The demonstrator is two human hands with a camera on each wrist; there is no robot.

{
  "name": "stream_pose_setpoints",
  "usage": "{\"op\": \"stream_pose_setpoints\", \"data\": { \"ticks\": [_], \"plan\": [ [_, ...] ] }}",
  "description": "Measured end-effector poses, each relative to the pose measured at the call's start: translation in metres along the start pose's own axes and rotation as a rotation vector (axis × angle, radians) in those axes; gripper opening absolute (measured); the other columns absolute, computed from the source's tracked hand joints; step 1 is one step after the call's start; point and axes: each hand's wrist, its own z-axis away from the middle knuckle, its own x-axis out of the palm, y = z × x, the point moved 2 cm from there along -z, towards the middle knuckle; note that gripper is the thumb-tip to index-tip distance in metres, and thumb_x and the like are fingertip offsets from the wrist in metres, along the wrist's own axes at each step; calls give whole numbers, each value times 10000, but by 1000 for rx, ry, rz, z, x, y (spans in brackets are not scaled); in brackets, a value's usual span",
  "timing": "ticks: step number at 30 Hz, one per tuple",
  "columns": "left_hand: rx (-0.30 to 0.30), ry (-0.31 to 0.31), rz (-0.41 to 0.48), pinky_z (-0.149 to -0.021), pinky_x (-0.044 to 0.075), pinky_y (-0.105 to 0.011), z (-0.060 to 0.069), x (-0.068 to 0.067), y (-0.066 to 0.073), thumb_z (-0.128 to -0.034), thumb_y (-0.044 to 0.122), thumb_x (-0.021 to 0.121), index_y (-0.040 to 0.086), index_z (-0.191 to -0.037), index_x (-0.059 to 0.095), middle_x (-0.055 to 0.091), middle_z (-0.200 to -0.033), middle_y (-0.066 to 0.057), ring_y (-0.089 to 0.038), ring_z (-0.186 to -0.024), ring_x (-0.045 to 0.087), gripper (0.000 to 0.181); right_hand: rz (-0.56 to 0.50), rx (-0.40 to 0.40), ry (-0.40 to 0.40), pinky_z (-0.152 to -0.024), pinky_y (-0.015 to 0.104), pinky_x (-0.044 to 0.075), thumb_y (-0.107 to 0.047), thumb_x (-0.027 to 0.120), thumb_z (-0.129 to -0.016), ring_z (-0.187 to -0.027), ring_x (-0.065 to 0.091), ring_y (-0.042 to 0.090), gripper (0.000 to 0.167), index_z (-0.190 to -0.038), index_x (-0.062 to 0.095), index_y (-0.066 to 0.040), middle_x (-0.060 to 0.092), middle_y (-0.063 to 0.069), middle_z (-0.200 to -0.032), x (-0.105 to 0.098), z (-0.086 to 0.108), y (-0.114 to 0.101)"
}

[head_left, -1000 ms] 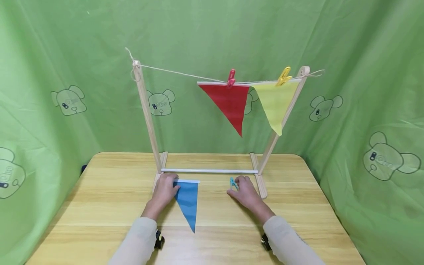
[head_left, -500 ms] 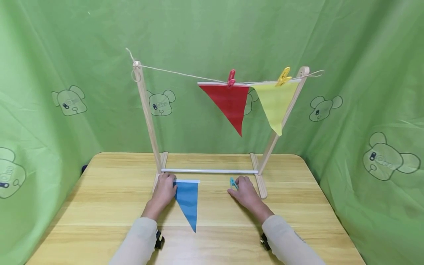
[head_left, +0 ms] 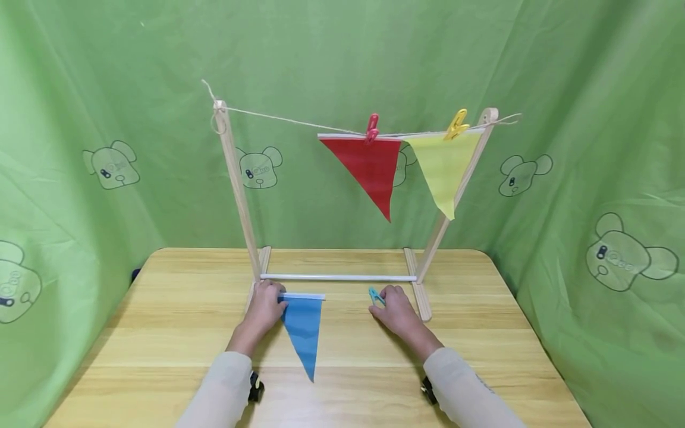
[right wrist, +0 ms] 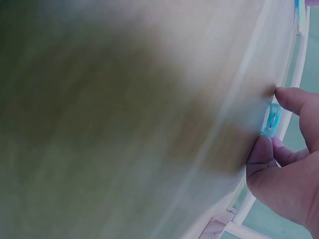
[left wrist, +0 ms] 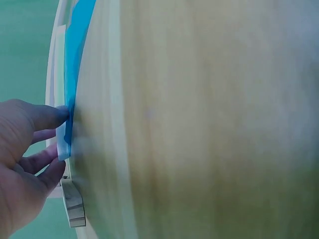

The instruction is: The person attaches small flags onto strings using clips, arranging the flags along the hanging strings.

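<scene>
A blue triangular pennant (head_left: pixel 304 330) with a white top strip hangs point-down over the table. My left hand (head_left: pixel 266 309) pinches the strip's left end between thumb and fingers; the left wrist view shows the blue cloth (left wrist: pixel 77 50) edge-on beside the fingertips (left wrist: pixel 59 115). Low over the table to the right, my right hand (head_left: pixel 398 312) holds a small teal clothespin (head_left: pixel 377 295). In the right wrist view the clothespin (right wrist: pixel 271 120) sits between bent fingers, and its far side is hidden.
A string (head_left: pixel 283 120) spans two wooden posts (head_left: pixel 239 184). Clipped to its right half are a red pennant (head_left: pixel 369 169) with a red clothespin (head_left: pixel 372 129) and a yellow pennant (head_left: pixel 443 169) with a yellow clothespin (head_left: pixel 456 125). A white rod (head_left: pixel 337 277) joins the stand's feet.
The blue pennant has dipped and tilted slightly in my left hand. The teal clothespin has turned a little within my right hand's fingers. Both arms stay almost still.
</scene>
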Motion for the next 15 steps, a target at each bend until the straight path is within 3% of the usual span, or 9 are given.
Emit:
{"op": "stream_pose_setpoints", "data": {
  "ticks": [7,15],
  "plan": [
    [23,8,0,-979,454,-516,0,1,-2,-814,41,846,0,-943,777,706,-988,-165,-371,-1042,588,152,2,9,-15,-751,361,520,-227,780,-925,-855,524,223,363,-1087,583,30,534,138,-1022,-2,0,0],
    [11,-5,-4,-986,459,-513,0,0,0,-830,37,835,8,-946,780,683,-985,-154,-369,-1045,564,132,6,15,-27,-721,336,509,-222,776,-927,-836,523,218,337,-1056,578,17,526,127,-990,-1,-2,1]
  ]
}}
